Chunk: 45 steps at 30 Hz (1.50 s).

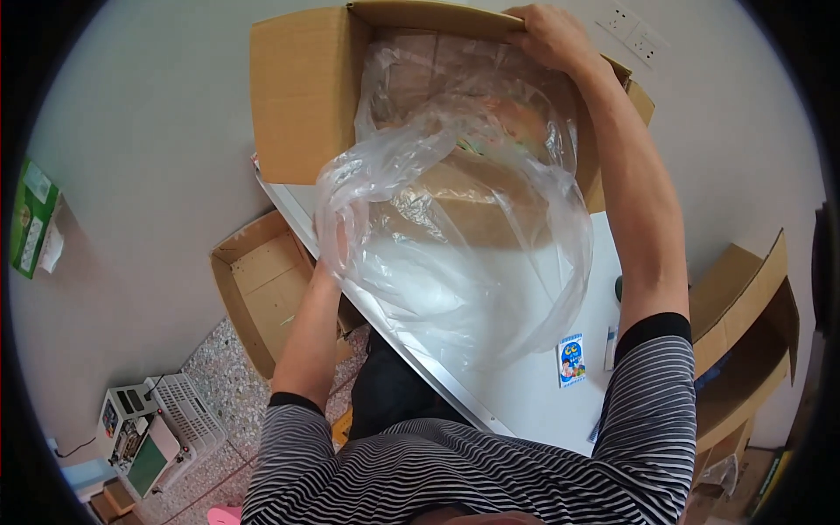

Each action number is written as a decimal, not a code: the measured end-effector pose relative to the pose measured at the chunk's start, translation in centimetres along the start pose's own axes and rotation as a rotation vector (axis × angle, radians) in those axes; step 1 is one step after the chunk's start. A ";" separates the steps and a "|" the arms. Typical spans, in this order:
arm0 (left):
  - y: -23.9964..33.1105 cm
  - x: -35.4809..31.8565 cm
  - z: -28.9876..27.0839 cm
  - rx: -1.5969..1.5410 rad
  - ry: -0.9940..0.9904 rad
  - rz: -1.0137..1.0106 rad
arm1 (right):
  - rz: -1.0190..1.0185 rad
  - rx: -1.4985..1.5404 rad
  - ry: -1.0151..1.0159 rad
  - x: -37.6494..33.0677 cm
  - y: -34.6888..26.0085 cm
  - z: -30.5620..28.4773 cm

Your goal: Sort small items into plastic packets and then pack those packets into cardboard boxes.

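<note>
A large cardboard box [302,96] stands on the white table, its opening turned toward me. Out of it spills a clear plastic bag [420,179], whose wide mouth hangs over the near flap and the tabletop. Blurred orange and green shapes show through the plastic inside the box; I cannot make out what they are. My left hand [348,229] is closed at the bag's left edge, its fingers partly covered by the crumpled film. At the far right, my right hand [553,37] grips the upper rim of the box, fingers bent over the cardboard.
A small blue-and-white illustrated packet [571,360] lies on the white table [525,398]. Open cardboard boxes stand at left [262,289] and right [744,350]. A white plastic basket [188,420] sits on the speckled floor. Wall sockets [632,33] are behind the box.
</note>
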<state>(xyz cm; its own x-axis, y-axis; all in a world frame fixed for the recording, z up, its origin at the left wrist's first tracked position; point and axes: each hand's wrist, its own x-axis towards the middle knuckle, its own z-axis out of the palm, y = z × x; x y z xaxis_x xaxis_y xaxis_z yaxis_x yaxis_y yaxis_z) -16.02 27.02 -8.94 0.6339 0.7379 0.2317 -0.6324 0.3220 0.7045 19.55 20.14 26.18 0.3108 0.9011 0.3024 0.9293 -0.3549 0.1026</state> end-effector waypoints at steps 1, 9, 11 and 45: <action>0.3 -0.4 0.1 0.004 0.008 -0.003 | -0.072 0.037 0.062 -1.3 -1.6 -0.8; 6.1 -1.7 10.8 0.376 0.321 -0.195 | -0.064 0.026 0.132 -5.0 -2.0 -1.6; 4.6 -1.3 8.7 0.397 0.191 -0.069 | -0.041 0.019 0.164 -5.2 -2.0 -1.5; 11.7 -7.2 19.6 1.592 -0.074 0.741 | -0.469 0.452 0.531 -12.0 -2.5 -1.6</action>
<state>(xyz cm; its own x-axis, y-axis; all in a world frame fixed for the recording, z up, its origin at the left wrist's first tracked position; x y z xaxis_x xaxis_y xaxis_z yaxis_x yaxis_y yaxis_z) -19.19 13.85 10.76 0.4856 0.4068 0.7738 0.2118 -0.9135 0.3474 13.16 9.82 23.85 -0.1584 0.6530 0.7406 0.9644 0.2633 -0.0259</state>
